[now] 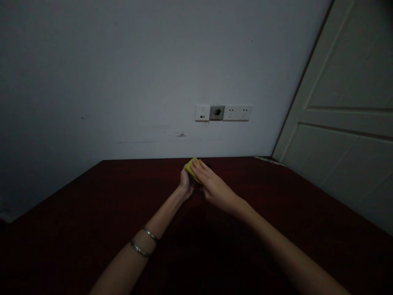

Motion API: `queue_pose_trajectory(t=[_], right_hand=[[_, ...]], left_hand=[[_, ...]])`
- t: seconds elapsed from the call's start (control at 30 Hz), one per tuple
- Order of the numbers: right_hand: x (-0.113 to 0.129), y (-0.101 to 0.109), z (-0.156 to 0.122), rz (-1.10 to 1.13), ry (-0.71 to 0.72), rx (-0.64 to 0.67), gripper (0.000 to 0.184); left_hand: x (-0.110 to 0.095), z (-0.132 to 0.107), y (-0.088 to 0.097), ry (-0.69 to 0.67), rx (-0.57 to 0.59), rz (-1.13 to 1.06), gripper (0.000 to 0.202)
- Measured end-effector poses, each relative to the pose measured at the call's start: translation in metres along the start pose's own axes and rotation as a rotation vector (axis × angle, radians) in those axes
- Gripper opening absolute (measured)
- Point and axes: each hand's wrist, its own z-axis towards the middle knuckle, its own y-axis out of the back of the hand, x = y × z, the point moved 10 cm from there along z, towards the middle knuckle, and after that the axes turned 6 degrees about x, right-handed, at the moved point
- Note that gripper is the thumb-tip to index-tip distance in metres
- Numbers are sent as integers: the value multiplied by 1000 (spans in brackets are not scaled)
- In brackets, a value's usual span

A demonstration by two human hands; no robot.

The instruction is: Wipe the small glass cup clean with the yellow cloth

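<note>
Both my hands meet over the far middle of a dark red table [92, 213]. My left hand [185, 185] is closed around a small yellow object [190, 167], gripping it from the left side. My right hand [211, 184] lies over the same yellow object from the right, fingers stretched across its top. Most of the object is hidden by my fingers, and something dark shows just under and behind it. Two thin metal bangles [144, 241] sit on my left forearm.
A pale wall [138, 73] rises right behind the table, with a row of white sockets and a grey plate [223, 112] above my hands. A white panelled door [346, 123] stands at the right. A thin light strip [270, 161] lies at the table's far right corner.
</note>
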Motion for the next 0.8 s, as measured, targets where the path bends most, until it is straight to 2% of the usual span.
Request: queue_pose_trajectory(t=[0.13, 0.3, 0.5, 0.67, 0.73, 0.8], right_hand=[[16, -3, 1, -70, 96, 103, 85], [20, -1, -4, -140, 159, 179, 90], [21, 15, -7, -217, 192, 235, 88], [7, 28, -7, -81, 165, 198, 84], [-7, 35, -6, 47, 103, 121, 79], [-29, 45, -6, 197, -11, -16, 76]], left_hand=[[-5, 3, 5, 8, -26, -86, 32], [-25, 3, -3, -33, 39, -122, 27], [-21, -1, -6, 108, 107, -12, 33], [-20, -5, -15, 150, 193, 65, 35], [-16, -4, -19, 164, 232, 97, 37], [-12, -2, -20, 182, 242, 121, 41]])
